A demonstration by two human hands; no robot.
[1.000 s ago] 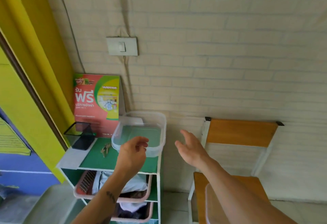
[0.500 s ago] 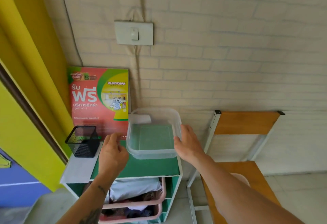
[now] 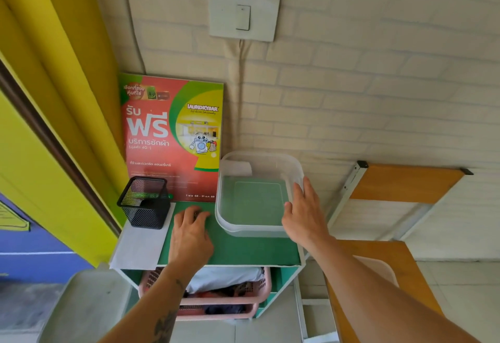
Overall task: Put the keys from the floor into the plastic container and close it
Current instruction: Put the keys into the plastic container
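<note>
A clear, lidless plastic container [image 3: 260, 155] stands on the green top of a small shelf unit [image 3: 243, 250], against the brick wall; nothing lies inside it. My right hand [image 3: 303, 215] presses against its right wall, fingers over the rim. My left hand [image 3: 189, 237] lies on the green top just left of the container, fingers curled over the keys [image 3: 197, 214], of which only a dark metal sliver shows.
A black mesh pen holder [image 3: 143, 204] stands left of my left hand, with a red poster [image 3: 173, 131] behind it. Pink baskets [image 3: 259, 286] of cloth fill the shelves below. At right, a wooden chair [image 3: 405, 183] carries a pale translucent lid-like sheet [image 3: 378, 269].
Both hands reached forward: the right one came onto the container's right side, the left one dropped onto the keys on the shelf top. The view moved closer.
</note>
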